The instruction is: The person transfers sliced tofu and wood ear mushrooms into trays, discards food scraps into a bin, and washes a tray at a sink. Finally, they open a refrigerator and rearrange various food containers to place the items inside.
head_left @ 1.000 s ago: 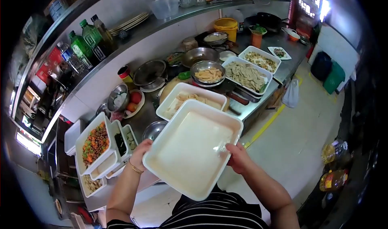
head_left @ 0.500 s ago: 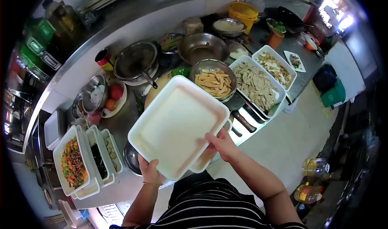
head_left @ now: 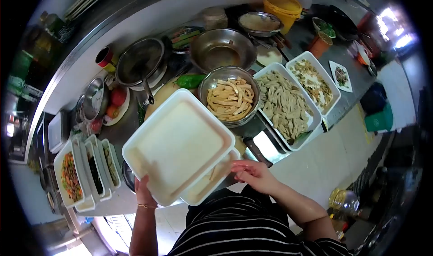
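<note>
Steel desk [head_left: 122, 202]: runs from lower left to upper right, crowded with trays, bowls and pans.
Held tray [head_left: 180, 143]: white, rectangular, round-cornered, in front of the person over the desk's near edge; its hollow side faces the camera, its long axis runs from upper right to lower left, and one short end points toward the left hand.
Lower tray [head_left: 203, 193]: white, partly covered by the held tray, showing along its lower-right side; a pale strip lies in it.
Strip tray [head_left: 311, 119]: white, well filled with grey-green strips.
Scrap tray [head_left: 334, 100]: just beside the strip tray, white, with brown and yellowish bits scattered over its floor.
Side trays [head_left: 64, 150]: white, leaning together at the left; one holds an orange, green and brown mix, the next something dark, the third pale slices.
Wide pan [head_left: 198, 53]: metal, brownish at the bottom.
Metal bowl [head_left: 203, 93]: in front of the wide pan, heaped with tan strips.
Left hand [head_left: 143, 193]: clamped on the held tray, thumb at the rim near the lowest corner.
Right hand [head_left: 252, 174]: fingers loosely bent, slightly apart, near the lower tray's rim; contact cannot be told.
Green pepper [head_left: 188, 81]: beside the metal bowl.
</note>
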A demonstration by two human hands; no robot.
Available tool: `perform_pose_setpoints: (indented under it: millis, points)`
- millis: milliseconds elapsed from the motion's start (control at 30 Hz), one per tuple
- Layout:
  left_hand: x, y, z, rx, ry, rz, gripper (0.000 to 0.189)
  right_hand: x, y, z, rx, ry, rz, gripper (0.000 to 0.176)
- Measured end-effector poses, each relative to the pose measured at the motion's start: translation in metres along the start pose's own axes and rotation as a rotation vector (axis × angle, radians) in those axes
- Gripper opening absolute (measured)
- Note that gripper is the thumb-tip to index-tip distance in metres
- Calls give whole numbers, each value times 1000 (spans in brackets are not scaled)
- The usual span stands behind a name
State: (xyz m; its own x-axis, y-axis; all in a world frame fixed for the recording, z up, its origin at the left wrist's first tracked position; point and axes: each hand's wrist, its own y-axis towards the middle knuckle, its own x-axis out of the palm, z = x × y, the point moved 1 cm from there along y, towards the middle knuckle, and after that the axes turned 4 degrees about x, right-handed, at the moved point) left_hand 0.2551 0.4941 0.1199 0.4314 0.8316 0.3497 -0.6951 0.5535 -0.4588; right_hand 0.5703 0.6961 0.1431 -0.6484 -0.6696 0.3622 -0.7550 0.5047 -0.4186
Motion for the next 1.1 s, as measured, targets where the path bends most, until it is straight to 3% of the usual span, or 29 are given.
perform_pose_setpoints:
  millis: [67,133,167,200,233,267,300,400,467,500,533,600,667,767,867,900,1033,1100]
  points:
    - [-2,-3,-2,-17,19,40,49,-42,-11,-3,-80,-161,46,31]
    - [3,-23,-4,280,258,204,43,-92,-22,-5,-122,-257,106,29]
    - [-3,-34,-9,456,377,255,44,-110,-34,-36,-128,-525,234,28]
    - [1,-43,-15,628,502,299,45,-146,-34,-26,-340,-653,340,32]
    - [26,-56,-16,720,501,305,43,-177,-37,-35,-340,-912,451,34]
    - [61,-78,-13,809,498,314,41,-201,-39,-45,-500,-1062,557,36]
    - [93,-94,-17,898,494,329,40,-227,-40,-49,-491,-1049,600,38]
    - [168,-114,-53,607,235,23,43,-276,-33,-59,-537,-985,718,42]
    - [251,-116,-89,277,99,-128,44,-291,-19,-72,-544,-1043,617,48]
    - [268,-103,-122,262,149,-314,49,-295,-10,-78,-552,-1072,564,51]
    - [319,-106,-133,34,63,-428,56,-294,0,-84,-557,-1110,541,54]
    - [359,-84,-190,-175,-206,-448,59,-287,21,-95,-565,-1190,499,59]
    - [395,-55,-222,-235,-210,-316,58,-290,52,-100,-540,-1295,451,67]
    - [432,-21,-245,-2,42,-180,56,-284,95,-108,-501,-1488,475,74]
    - [445,9,-263,-8,-260,-142,62,-267,108,-112,-184,-1613,481,74]
    - [455,8,-260,-43,-282,-131,60,-269,115,-103,-277,-1631,543,71]
    - [466,42,-271,131,519,105,53,-277,127,-83,-445,-1333,507,57]
    - [463,49,-274,125,357,2,53,-278,123,-79,-482,-1193,500,55]
